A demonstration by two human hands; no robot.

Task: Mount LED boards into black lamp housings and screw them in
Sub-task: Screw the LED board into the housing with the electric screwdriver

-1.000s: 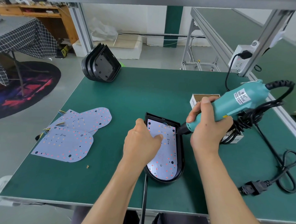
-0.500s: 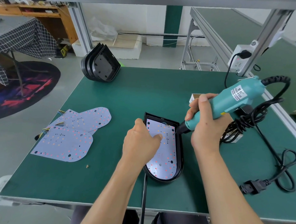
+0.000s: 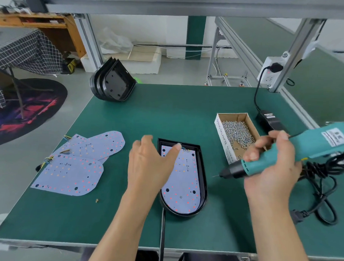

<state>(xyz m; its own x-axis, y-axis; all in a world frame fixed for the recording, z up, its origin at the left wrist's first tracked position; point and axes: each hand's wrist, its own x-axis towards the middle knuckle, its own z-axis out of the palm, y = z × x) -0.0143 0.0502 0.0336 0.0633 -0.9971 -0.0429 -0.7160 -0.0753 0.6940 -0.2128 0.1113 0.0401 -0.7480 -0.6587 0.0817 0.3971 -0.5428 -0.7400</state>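
Green mat (image 3: 177, 111): open centre and far side. Left: loose LED boards (image 3: 78, 162). Far-left corner: stacked housings (image 3: 112, 82). Right: screw box (image 3: 235, 134), adapter (image 3: 270, 120), tangled cable (image 3: 321, 186). Front centre: housing (image 3: 202, 182), left hand (image 3: 148, 166) apparently hovering over it.

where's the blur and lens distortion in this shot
Head view: the left hand is smeared by motion, most at the fingertips, and the right hand with its screwdriver is slightly soft; the housing and screw box stay sharp. Wide-angle bending bows the frame rails and table edge.
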